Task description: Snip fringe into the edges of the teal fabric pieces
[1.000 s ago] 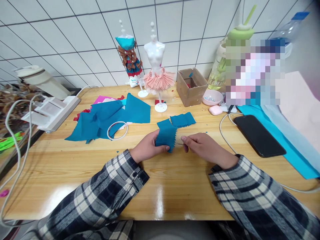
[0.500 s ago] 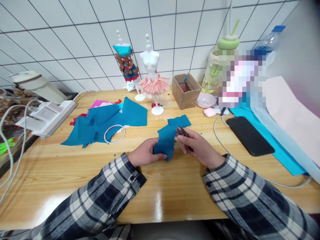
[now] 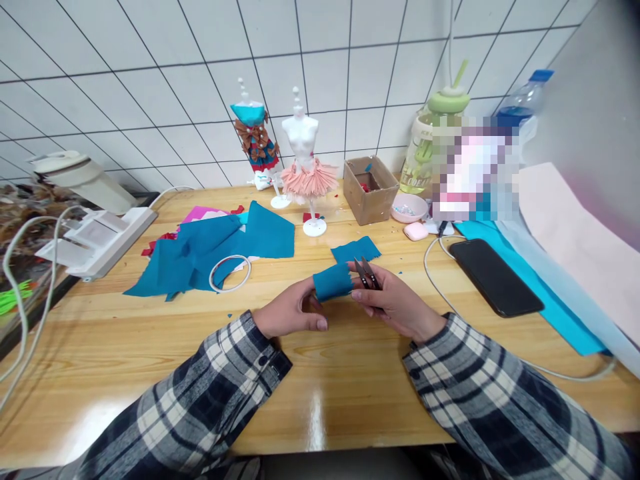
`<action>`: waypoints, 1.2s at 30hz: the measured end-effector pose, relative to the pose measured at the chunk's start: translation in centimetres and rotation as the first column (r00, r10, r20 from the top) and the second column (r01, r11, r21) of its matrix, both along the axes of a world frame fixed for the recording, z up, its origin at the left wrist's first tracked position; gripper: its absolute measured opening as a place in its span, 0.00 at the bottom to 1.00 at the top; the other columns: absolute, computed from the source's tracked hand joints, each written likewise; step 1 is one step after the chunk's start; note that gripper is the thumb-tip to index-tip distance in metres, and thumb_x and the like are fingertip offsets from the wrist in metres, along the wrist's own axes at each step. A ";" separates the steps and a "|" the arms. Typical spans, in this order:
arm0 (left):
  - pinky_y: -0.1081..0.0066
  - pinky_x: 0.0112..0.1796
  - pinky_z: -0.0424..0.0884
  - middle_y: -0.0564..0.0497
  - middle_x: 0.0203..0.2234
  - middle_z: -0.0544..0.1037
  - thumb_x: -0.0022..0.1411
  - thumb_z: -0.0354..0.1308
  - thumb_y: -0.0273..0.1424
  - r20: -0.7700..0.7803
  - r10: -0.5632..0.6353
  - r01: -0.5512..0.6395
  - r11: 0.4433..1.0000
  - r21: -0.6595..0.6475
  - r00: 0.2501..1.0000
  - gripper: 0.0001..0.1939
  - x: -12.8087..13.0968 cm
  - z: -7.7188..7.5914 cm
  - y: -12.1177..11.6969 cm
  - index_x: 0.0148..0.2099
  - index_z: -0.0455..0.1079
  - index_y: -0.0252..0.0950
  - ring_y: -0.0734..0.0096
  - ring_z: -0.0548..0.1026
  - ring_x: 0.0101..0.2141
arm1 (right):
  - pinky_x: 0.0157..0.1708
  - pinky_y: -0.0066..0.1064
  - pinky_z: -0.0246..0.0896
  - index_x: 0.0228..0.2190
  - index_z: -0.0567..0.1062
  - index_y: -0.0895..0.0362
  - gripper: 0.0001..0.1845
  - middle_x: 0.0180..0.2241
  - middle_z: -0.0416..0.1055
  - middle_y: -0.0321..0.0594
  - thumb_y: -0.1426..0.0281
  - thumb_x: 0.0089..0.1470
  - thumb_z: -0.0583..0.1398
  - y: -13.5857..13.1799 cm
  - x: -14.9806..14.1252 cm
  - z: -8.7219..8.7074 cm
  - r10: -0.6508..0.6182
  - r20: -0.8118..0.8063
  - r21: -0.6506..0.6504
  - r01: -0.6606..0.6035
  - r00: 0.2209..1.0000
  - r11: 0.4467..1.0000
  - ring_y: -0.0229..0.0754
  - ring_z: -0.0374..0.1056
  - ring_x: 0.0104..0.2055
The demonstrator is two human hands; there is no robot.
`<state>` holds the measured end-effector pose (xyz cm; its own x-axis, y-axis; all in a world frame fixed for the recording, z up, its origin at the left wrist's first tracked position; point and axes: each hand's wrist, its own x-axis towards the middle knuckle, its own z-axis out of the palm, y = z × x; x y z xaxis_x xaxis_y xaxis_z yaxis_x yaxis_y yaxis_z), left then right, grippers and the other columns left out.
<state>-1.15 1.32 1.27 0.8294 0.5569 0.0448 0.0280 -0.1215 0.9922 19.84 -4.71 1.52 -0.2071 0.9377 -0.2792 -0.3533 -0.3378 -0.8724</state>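
Note:
A small teal fabric piece [image 3: 333,281] with a fringed right edge is draped over the fingers of my left hand [image 3: 291,312]. That hand is curved round beneath the fabric, its thumb apart from it and lower down. My right hand [image 3: 400,303] is closed round a pair of thread snips [image 3: 367,275], whose dark blades stand apart and point up and away. Its fingertips are at the fabric's frayed right edge; whether they pinch it I cannot tell. Just beyond both hands, a second teal fabric piece [image 3: 356,250] lies flat on the table.
A larger heap of teal fabric [image 3: 215,243] and a white ring [image 3: 230,274] lie left. Behind stand two mannequins, one in a peach skirt [image 3: 310,179], and a cardboard box [image 3: 370,193]. A phone [image 3: 496,277], a cable and fabric sheets lie right; a power strip [image 3: 113,243] is far left.
The teal piece has been folded down over my left fingers and looks shorter. My left thumb has come off it. The snips remain in my right hand. The view has tilted slightly upward.

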 end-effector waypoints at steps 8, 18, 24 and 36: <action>0.55 0.54 0.66 0.41 0.51 0.77 0.60 0.61 0.44 0.095 0.308 -0.289 0.942 -0.172 0.947 0.25 0.5 -0.7 -0.3 0.53 0.72 0.34 0.51 0.73 0.51 | 0.36 0.30 0.64 0.47 0.75 0.53 0.24 0.39 0.75 0.35 0.73 0.45 0.66 0.2 -0.2 -0.4 0.070 0.260 0.175 -0.118 0.963 0.977 0.38 0.69 0.35; 0.60 0.49 0.71 0.44 0.44 0.81 0.55 0.67 0.35 0.152 0.504 -0.390 0.798 -0.460 0.850 0.21 0.9 -1.2 -0.4 0.50 0.75 0.35 0.58 0.78 0.43 | 0.48 0.40 0.66 0.44 0.77 0.56 0.22 0.42 0.78 0.39 0.74 0.44 0.65 0.2 -0.7 -0.8 0.180 0.330 0.181 -0.249 0.927 0.951 0.44 0.73 0.43; 0.60 0.50 0.71 0.44 0.43 0.82 0.54 0.68 0.34 0.172 0.542 -0.419 0.783 -0.459 0.823 0.30 1.2 -0.7 -0.6 0.58 0.69 0.36 0.58 0.79 0.44 | 0.45 0.40 0.67 0.41 0.79 0.55 0.18 0.36 0.78 0.36 0.73 0.44 0.65 0.1 -0.8 -0.4 0.177 0.334 0.194 -0.251 0.926 0.948 0.45 0.72 0.41; 0.66 0.38 0.77 0.45 0.38 0.82 0.59 0.64 0.38 0.149 0.632 -0.529 0.737 -0.421 0.761 0.38 0.5 -0.5 -0.1 0.68 0.54 0.40 0.58 0.80 0.42 | 0.43 0.39 0.66 0.39 0.80 0.54 0.16 0.37 0.78 0.36 0.75 0.45 0.64 -0.1 -0.7 -0.2 0.261 0.422 0.147 -0.350 0.868 0.925 0.44 0.72 0.39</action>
